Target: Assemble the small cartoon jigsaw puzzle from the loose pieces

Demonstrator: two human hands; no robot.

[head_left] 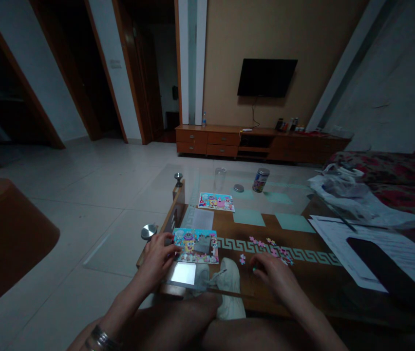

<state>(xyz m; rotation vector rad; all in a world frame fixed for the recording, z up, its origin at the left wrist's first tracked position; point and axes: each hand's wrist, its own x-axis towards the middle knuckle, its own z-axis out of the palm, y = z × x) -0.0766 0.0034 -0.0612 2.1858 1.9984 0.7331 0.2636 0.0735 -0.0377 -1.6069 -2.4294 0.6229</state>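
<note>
Head view: over a glass-topped table (120,243) above a tiled floor (65,195), the left hand (160,258) lies open, fingers on a glossy cardboard jigsaw puzzle (195,246). The right hand (271,278) curls just beside loose pink pieces (269,251); whether it pinches one is unclear. Farther off stands a wooden cabinet (262,141).
</note>
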